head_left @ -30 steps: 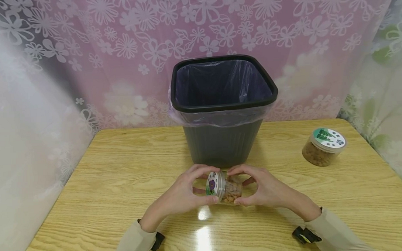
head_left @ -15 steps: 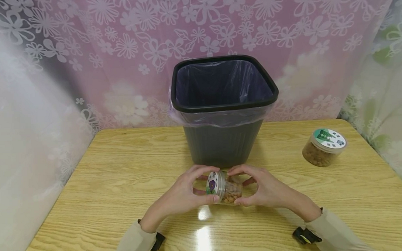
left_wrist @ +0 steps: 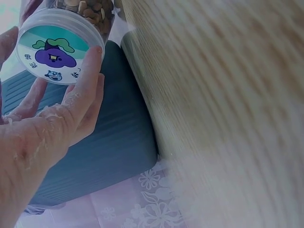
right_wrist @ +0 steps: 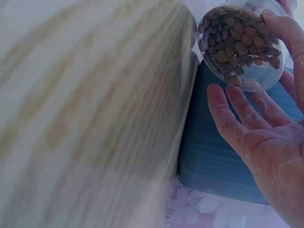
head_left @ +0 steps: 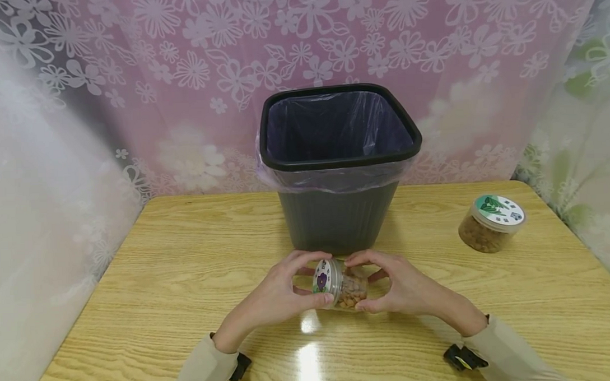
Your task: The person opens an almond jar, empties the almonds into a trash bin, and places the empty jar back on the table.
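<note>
A clear plastic jar [head_left: 353, 290] of brown almond-like nuts lies on its side over the front part of the table, its lid to the left. My left hand [head_left: 273, 292] grips the lid [left_wrist: 54, 54], which bears a white and green label with a purple picture; its thumb and fingers span the rim. At the base end, my right hand [head_left: 401, 282] holds the jar body between thumb and fingers. From the right wrist, the nuts [right_wrist: 235, 42] show through the jar's round bottom.
Right behind the hands stands a dark bin [head_left: 336, 217] with a thin liner folded over its rim. A second lidded jar [head_left: 490, 223] with brown contents stands at the table's right. A pink floral curtain [head_left: 201, 104] hangs behind the wooden table [head_left: 185, 234].
The lid's label has turned slightly, and my left thumb has shifted a little up along the rim. My right hand and the jar body stay in place.
</note>
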Motion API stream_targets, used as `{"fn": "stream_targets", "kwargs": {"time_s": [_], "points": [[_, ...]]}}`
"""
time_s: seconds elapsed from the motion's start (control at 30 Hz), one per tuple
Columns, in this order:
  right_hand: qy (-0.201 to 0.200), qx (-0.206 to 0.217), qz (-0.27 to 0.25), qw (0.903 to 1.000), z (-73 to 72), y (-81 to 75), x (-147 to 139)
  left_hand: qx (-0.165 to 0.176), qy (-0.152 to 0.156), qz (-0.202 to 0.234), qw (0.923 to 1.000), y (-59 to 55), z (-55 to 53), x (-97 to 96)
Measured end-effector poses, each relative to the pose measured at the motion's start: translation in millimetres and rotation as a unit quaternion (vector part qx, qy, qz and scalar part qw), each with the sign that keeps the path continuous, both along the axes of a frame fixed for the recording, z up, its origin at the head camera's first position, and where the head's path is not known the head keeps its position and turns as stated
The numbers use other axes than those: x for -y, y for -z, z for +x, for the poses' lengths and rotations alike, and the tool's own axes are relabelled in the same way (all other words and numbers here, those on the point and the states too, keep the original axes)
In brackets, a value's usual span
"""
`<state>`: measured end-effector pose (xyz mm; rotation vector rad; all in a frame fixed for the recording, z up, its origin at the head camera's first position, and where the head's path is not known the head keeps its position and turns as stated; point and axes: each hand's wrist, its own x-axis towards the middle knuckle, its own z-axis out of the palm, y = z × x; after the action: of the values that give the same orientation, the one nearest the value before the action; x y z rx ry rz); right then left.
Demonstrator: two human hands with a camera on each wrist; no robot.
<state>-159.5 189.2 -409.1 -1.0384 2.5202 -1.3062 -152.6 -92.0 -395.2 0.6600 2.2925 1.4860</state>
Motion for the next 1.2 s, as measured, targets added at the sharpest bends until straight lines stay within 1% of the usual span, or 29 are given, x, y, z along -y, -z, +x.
{"fn": "stream_targets", "kwargs": {"time_s": [0.27, 0.47, 0.67, 0.97, 1.2], "points": [[-0.001, 0.003, 0.001, 1.0000, 0.7, -0.7, -0.5, -0.005, -0.006, -0.015, 0.9999, -1.2, 0.0, -0.6], [0.003, 0.008, 0.002, 1.0000, 1.1, -1.7, 0.2, -0.014, -0.017, -0.037, 0.9991, -0.4, -0.6, -0.5], [0.003, 0.005, 0.002, 1.0000, 1.6, -1.9, 0.3, -0.019, -0.022, -0.044, 0.9986, -0.5, 0.8, -0.8], [0.002, 0.006, 0.001, 1.0000, 1.6, -1.7, 0.5, -0.016, -0.030, -0.062, 0.9975, -1.2, 0.3, -1.1], [0.001, 0.011, 0.000, 0.9999, 1.1, -2.3, 0.7, -0.010, -0.030, -0.062, 0.9976, -0.3, -1.0, -1.6]]}}
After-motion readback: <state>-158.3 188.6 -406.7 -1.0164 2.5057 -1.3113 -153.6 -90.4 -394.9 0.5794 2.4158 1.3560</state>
